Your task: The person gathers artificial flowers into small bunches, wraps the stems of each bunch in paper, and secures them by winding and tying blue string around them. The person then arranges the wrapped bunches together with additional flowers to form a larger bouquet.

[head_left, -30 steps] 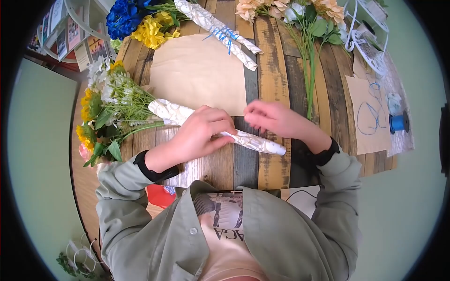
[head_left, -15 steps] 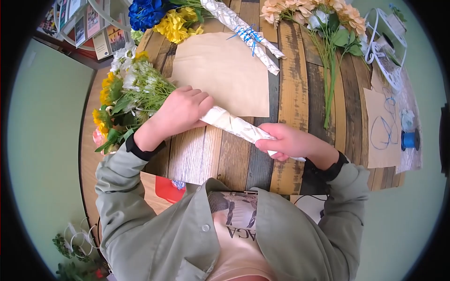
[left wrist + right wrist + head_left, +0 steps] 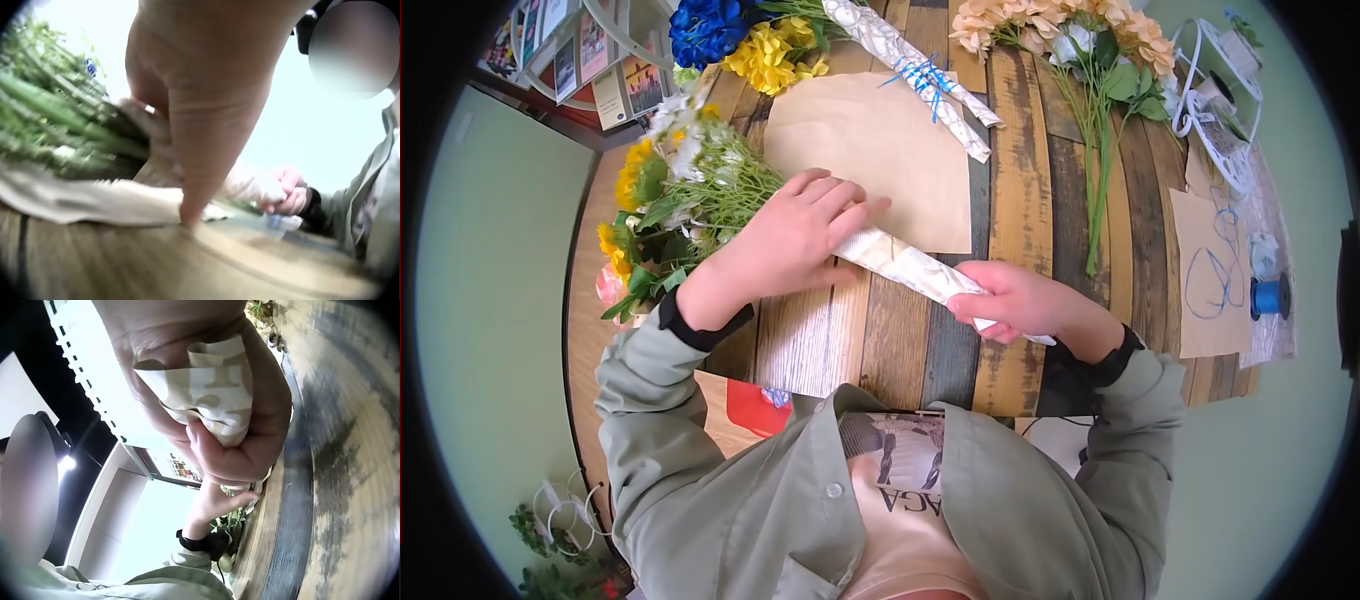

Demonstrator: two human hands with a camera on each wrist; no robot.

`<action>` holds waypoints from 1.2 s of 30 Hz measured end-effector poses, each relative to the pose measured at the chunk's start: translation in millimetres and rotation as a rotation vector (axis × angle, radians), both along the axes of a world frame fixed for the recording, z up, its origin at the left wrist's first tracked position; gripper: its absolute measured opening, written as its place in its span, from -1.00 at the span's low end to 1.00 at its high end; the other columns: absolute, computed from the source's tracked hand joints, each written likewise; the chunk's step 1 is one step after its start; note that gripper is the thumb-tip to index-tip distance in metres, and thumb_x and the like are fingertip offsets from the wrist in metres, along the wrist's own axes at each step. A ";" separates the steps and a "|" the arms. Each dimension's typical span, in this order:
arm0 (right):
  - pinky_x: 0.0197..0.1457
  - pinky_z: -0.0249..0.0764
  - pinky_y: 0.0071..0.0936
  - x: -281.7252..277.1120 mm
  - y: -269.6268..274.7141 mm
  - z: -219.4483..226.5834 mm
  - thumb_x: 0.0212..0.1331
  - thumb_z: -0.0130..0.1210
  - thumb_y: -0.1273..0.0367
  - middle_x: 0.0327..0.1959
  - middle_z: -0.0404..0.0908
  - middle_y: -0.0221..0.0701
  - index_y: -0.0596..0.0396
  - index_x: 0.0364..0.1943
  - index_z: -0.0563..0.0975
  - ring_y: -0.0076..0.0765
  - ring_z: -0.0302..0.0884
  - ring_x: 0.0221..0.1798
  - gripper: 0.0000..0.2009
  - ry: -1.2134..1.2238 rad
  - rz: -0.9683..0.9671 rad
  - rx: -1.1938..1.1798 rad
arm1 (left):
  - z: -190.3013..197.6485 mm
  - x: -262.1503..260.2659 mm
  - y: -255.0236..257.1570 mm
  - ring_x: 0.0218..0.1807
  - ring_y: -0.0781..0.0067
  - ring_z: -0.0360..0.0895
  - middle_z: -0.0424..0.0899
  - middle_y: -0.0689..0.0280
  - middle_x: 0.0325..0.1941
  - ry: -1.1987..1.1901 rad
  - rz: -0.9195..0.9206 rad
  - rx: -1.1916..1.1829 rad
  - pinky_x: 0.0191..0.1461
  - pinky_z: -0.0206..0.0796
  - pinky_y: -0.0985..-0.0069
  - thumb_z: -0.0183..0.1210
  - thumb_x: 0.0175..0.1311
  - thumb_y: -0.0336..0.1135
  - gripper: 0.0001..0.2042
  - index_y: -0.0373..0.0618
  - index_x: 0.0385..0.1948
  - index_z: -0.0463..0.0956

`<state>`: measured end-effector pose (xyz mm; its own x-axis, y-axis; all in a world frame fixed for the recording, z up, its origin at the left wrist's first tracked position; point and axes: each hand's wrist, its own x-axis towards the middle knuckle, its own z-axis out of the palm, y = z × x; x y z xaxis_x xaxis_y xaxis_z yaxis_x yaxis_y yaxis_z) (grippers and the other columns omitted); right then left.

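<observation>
A bouquet of sunflowers and white daisies lies on the near left of the table, its stems wrapped in a slim roll of patterned white paper. My right hand grips the lower end of this roll, fingers curled round it; the folded paper end pokes out of the fist in the right wrist view. Over the upper part of the wrap lies my left hand, its fingers loosely spread and lifted. In the left wrist view the left thumb points down beside the roll toward the tabletop.
A brown paper sheet lies beyond the roll. Behind it is another wrapped bouquet tied with blue ribbon, near blue flowers and yellow ones. Peach flowers and a blue ribbon spool lie right.
My right hand has taken hold of the roll's lower end. The left hand slid up toward the flowers, closed there, then loosened with its fingers spreading.
</observation>
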<state>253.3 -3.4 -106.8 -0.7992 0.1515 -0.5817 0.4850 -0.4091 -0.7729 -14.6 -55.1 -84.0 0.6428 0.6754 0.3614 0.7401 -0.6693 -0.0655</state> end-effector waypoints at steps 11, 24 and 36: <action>-0.61 0.04 -0.75 1.2 -7.5 16.9 0.29 -0.01 0.23 -0.62 0.22 -0.65 -0.01 -0.21 0.36 -0.78 0.10 -0.61 -0.82 -0.056 0.015 0.102 | -9.2 30.1 17.2 -0.36 0.07 0.51 0.46 0.18 -0.35 0.082 -0.103 -0.573 -0.33 0.35 0.23 0.28 -0.06 -0.21 -0.65 -0.20 -0.36 0.34; -0.24 0.39 -0.23 7.9 -21.6 -1.9 0.20 0.06 0.25 -0.41 0.51 -0.10 0.17 -0.11 0.36 0.09 0.49 -0.37 -0.69 0.215 -0.109 1.074 | -22.6 31.6 10.5 -0.40 0.17 0.56 0.48 0.22 -0.44 0.079 -0.120 -0.358 -0.32 0.39 0.31 0.30 -0.16 -0.31 -0.65 -0.14 -0.36 0.34; -0.35 0.34 -0.28 4.9 -5.3 -3.4 0.24 -0.08 0.36 -0.49 0.49 -0.07 0.26 -0.36 0.47 -0.06 0.47 -0.43 -0.79 0.139 -0.322 0.874 | -9.4 76.3 -22.0 -0.12 0.20 0.43 0.44 0.18 -0.14 -0.070 -0.121 -0.079 -0.05 0.30 0.35 0.29 -0.19 -0.35 -0.55 -0.20 -0.16 0.40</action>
<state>258.2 -8.7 -110.2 -0.6970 0.7146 -0.0596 0.3296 0.2454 -0.9117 61.7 -77.1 -93.5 0.6964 0.6224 0.3573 0.6544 -0.7551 0.0398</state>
